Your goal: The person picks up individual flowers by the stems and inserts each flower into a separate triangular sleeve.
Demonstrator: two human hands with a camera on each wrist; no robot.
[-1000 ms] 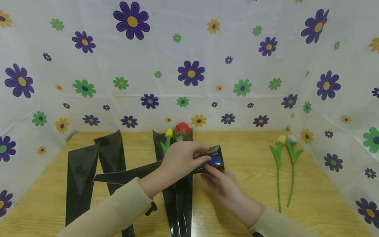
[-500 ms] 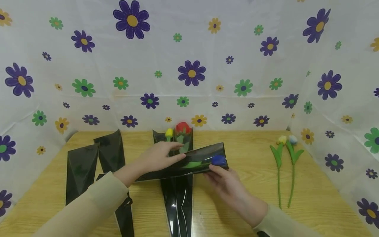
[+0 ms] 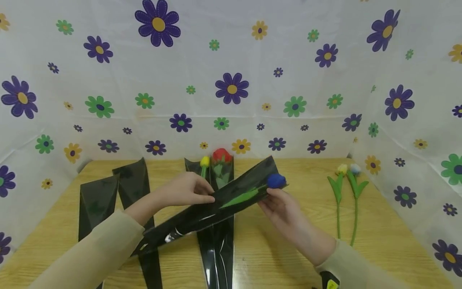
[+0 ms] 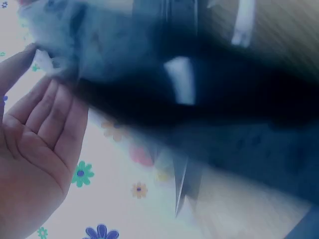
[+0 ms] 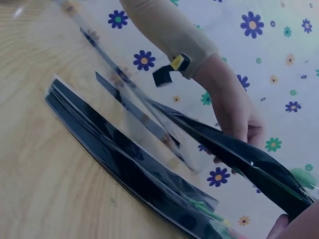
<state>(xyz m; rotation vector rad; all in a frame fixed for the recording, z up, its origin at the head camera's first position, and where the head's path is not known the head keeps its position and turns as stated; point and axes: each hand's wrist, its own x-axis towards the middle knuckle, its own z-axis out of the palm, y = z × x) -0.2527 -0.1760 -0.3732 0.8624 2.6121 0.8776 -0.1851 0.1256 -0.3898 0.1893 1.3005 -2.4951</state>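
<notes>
A blue tulip (image 3: 276,181) with a green leaf lies in a black flower sleeve (image 3: 195,216) with a clear front, its bloom showing at the opening. The sleeve slants up to the right above the table. My right hand (image 3: 290,216) grips its upper end under the bloom, thumb on the front. At the sleeve's upper edge is my left hand (image 3: 177,190), thumb touching it. In the left wrist view the left hand (image 4: 45,144) shows fairly straight fingers apart from the thumb; the sleeve (image 4: 139,94) is blurred there. Only part of the right hand (image 5: 299,224) shows in the right wrist view.
Behind lie a yellow tulip (image 3: 204,162) and a red rose (image 3: 221,155) in black sleeves (image 3: 225,249). Two more black sleeves (image 3: 97,204) lie left. A pale yellow tulip (image 3: 342,169) and a light blue tulip (image 3: 355,170) lie right. A flower-print cloth (image 3: 306,80) surrounds the table.
My left hand has moved left, from near the sleeve's opening to its middle. The sleeve now tilts up more to the right, and the blue bloom shows at the opening instead of inside.
</notes>
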